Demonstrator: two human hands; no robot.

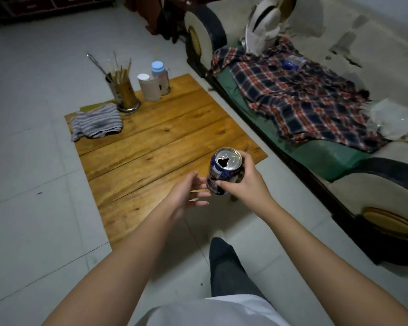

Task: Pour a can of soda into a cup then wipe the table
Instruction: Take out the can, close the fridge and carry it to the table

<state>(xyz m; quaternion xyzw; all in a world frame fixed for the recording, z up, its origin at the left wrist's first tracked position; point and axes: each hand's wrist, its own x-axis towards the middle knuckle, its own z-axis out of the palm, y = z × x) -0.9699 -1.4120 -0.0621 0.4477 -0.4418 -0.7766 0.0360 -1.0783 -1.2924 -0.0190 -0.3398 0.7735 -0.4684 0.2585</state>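
Observation:
My right hand (242,182) grips a blue soda can (223,171) above the near right corner of the low wooden table (165,147). The can's top is opened and it leans slightly to the left. My left hand (189,194) is open just left of the can, fingers stretched toward it, apart from it or barely touching. A white cup (149,88) stands at the table's far edge. A striped grey cloth (96,123) lies crumpled at the far left corner.
A metal holder with chopsticks (123,92) stands beside the cloth. A bottle with a blue cap (161,77) is behind the cup. A sofa with a plaid blanket (299,95) runs along the right. My leg (224,267) is below the table's edge.

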